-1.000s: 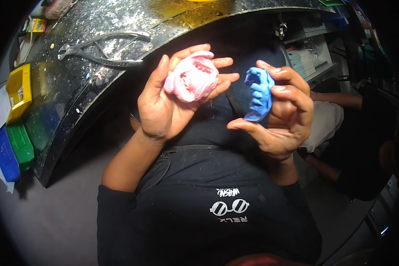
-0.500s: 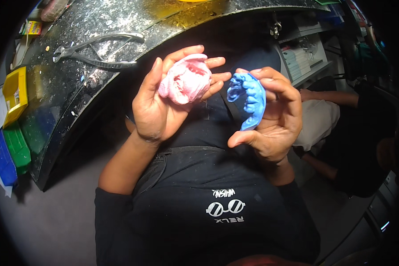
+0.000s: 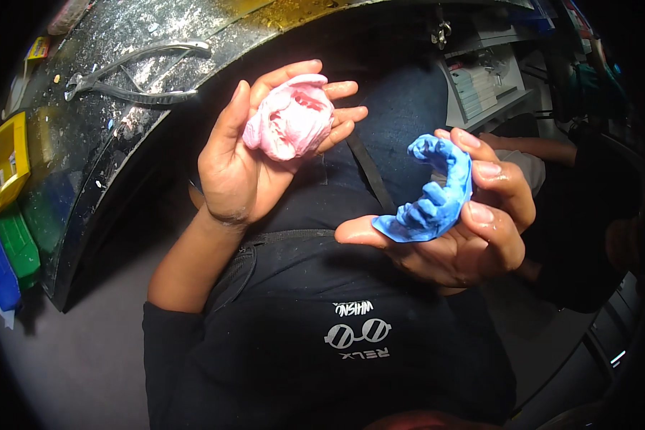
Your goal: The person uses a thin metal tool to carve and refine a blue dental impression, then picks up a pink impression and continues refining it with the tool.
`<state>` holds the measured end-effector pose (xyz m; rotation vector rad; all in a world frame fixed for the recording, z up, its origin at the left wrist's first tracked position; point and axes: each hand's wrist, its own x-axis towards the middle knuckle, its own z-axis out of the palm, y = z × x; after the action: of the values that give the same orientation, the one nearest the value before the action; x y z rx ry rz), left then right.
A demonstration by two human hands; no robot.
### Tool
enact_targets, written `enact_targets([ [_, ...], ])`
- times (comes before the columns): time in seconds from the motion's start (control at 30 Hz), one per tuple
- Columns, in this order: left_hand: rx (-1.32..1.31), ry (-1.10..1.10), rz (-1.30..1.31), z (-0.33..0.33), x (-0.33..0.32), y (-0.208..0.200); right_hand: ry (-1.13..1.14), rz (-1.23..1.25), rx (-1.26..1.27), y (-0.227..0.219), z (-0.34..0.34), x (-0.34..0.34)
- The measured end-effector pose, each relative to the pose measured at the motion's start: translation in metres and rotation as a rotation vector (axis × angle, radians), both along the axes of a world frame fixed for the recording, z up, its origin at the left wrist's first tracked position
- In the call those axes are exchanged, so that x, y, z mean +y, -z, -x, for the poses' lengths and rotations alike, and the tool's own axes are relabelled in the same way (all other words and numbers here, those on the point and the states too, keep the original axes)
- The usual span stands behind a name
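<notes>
On the palm of my left hand (image 3: 240, 161) rests a lumpy pink dental impression (image 3: 294, 122), its hollowed side facing up. The fingers of that hand are spread beneath and around it. My right hand (image 3: 473, 226) grips a blue horseshoe-shaped dental mould (image 3: 448, 193) with raised tooth shapes. Its thumb is at the lower left end and the other fingers press along the outer curve. The two pieces are held apart, above my lap.
Metal pliers (image 3: 136, 72) lie on the dark, debris-speckled bench (image 3: 143, 132) at the upper left. Yellow (image 3: 18, 154), green (image 3: 20, 247) and blue (image 3: 0, 265) bins stand at the far left. An open drawer (image 3: 487, 89) is at the upper right; a person in black (image 3: 588, 215) sits at right.
My right hand has moved right and slightly down, turning the blue mould so that its tooth shapes and inner curve show differently. My left hand has shifted slightly left with the pink impression.
</notes>
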<state>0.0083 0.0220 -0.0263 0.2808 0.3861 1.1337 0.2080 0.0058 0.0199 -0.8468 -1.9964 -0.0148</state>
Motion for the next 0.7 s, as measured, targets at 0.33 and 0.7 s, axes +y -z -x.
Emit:
enact_targets([
  [0.33, 0.031, -0.013, -0.024, 0.0, -0.002, 0.002, -0.024, 0.013, 0.011, -0.006, -0.003, 0.005],
  [0.7, 0.042, -0.002, -0.029, -0.004, -0.001, 0.0, -0.092, 0.157, 0.072, -0.009, -0.008, 0.002],
])
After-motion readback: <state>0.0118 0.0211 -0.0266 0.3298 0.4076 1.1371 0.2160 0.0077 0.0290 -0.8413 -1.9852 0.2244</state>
